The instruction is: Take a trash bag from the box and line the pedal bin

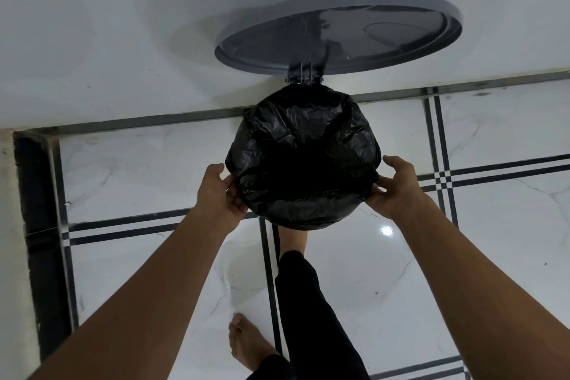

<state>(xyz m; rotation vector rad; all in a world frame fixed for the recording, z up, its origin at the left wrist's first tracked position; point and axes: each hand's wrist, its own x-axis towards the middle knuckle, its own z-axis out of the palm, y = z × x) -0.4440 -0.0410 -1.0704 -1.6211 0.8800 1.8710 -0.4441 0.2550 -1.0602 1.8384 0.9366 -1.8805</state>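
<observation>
A black trash bag (303,157) is stretched over the round mouth of the pedal bin and covers its rim all round, so the bin's body is hidden under it. The grey lid (339,37) stands open, leaning back against the white wall on its hinge (303,75). My left hand (220,194) pinches the bag's edge at the bin's left side. On the right side my right hand (396,187) grips the bag's edge the same way. My foot (293,239) reaches forward under the bin's front, where the pedal is hidden. No box is in view.
The bin stands against a white wall (123,40) on a glossy white tiled floor (462,256) with black lines. A dark vertical strip (40,225) runs down the left beside a rough white edge. My other bare foot (249,345) rests on the floor nearer to me.
</observation>
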